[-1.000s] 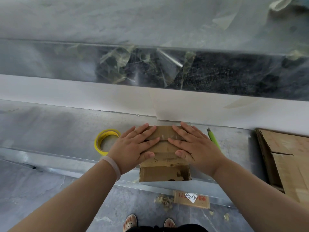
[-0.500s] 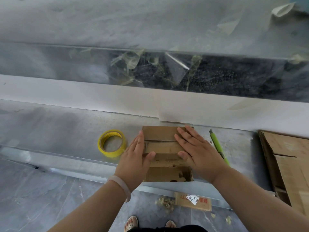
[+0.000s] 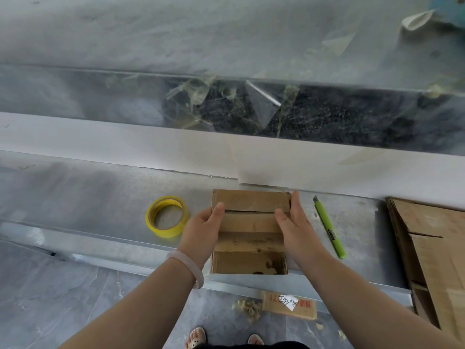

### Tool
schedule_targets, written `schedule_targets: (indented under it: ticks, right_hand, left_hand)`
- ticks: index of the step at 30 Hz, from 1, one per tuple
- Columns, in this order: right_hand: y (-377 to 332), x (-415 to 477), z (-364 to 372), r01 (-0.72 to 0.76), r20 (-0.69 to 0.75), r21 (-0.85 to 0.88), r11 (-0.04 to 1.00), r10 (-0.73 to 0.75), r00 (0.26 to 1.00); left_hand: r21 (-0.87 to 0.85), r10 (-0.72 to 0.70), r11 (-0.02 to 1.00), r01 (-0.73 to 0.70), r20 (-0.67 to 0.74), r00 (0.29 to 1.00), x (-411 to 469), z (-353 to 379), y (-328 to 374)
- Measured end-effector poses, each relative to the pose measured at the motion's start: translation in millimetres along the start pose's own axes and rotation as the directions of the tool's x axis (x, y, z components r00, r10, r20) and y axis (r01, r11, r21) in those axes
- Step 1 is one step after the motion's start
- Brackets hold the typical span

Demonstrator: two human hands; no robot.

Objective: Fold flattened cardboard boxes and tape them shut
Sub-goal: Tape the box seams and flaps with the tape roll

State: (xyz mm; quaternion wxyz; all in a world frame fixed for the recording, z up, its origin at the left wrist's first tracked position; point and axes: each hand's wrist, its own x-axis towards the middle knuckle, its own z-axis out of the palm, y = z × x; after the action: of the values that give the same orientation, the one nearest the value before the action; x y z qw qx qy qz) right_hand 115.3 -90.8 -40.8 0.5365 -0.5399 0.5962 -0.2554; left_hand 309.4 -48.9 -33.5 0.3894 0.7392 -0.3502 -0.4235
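Grips the cardboard box (image 3: pixel 249 222) mid-counter (image 3: pixel 100 197) from both sides, left hand (image 3: pixel 201 230) and right hand (image 3: pixel 295 224) each thumb on top, fingers against the side. Flap seam left to right, seemingly untaped. Tape roll (image 3: pixel 167 216) just left of the left hand, so likely that hand's reach

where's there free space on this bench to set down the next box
Widest bare patch: the bench left of the yellow tape roll. A narrower strip lies between the green knife and the flattened cardboard stack. Crowded in the middle, where the left hand and right hand grip the cardboard box.
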Motion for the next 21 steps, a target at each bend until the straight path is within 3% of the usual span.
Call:
schedule_targets:
  ticks: [2, 5, 14, 21]
  right_hand:
    - [-6, 5, 4, -0.118, -0.063, 0.122, 0.985, 0.126, 0.990]
    - [-14, 12, 9, -0.210, -0.120, 0.046, 0.977, 0.214, 0.969]
    - [-20, 12, 3, -0.183, -0.102, -0.131, 0.974, 0.170, 0.980]
    - [-11, 19, -4, -0.239, -0.021, -0.077, 0.968, 0.238, 0.971]
  left_hand:
    - [0.140, 0.000, 0.990, 0.011, -0.080, 0.997, 6, 1, 7]
    - [0.229, 0.002, 0.973, 0.017, -0.084, 0.996, 10, 7, 16]
    - [0.350, 0.060, 0.936, -0.029, -0.079, 0.995, 13, 8, 15]
    - [0.311, 0.116, 0.945, -0.097, -0.044, 0.992, 16, 5, 10]
